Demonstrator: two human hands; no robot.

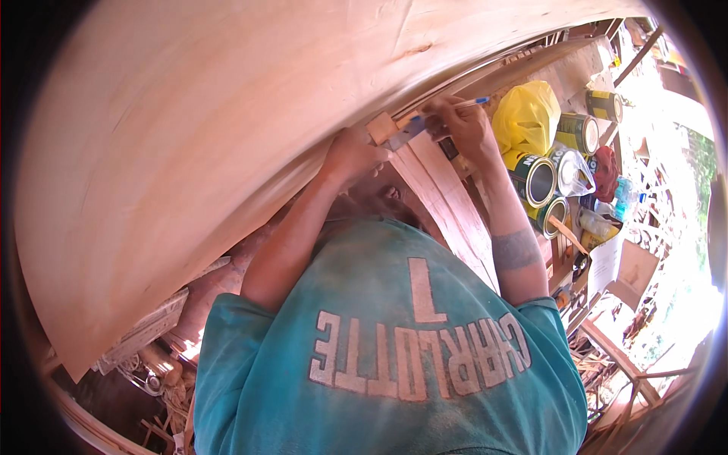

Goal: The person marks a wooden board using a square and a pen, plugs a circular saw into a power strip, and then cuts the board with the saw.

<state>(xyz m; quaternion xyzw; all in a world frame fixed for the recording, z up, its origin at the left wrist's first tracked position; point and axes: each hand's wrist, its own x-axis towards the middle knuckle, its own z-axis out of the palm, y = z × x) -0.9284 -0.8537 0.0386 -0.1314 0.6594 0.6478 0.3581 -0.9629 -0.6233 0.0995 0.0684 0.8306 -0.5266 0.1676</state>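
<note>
Just left of the wooden block (381, 129): person's left hand (354, 157) curls, hold unclear | right of block: right hand (464, 130) pinches a blue-ended pen (475, 102)

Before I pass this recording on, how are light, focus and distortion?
Head view: glare washes out the far right; the fisheye bows the big wooden panel along its edge, with black corners; the right hand looks slightly blurred around the pen, while lettering on the teal shirt reads clearly.
</note>
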